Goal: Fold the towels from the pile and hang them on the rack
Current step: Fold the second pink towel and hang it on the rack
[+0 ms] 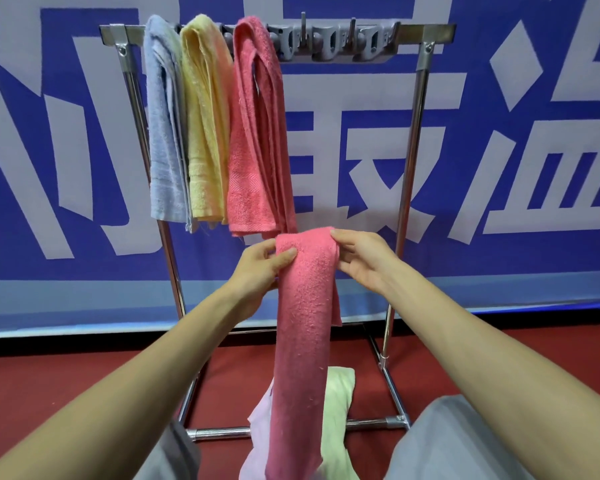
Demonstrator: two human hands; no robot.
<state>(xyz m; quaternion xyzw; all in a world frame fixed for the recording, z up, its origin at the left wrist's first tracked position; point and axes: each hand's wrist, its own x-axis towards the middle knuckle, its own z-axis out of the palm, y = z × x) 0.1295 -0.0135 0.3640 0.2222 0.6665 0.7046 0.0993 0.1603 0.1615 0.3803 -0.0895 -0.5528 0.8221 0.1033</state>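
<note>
Three hung towels (pixel 205 133) are draped on the rack (pixel 426 31) | folded pink towel (pixel 302 323) is pinched at its top by left grip (pixel 260 268) and right grip (pixel 361 261), just below them | hanging step: a lift onto the free bar is called for

A blue banner (pixel 534 258) printed with large pale-grey characters fills the backdrop from nine to three o'clock, with a lighter blue band (pixel 84 306) along its foot. Below, toward six o'clock, a red floor (pixel 32 375) spreads under even light.
</note>
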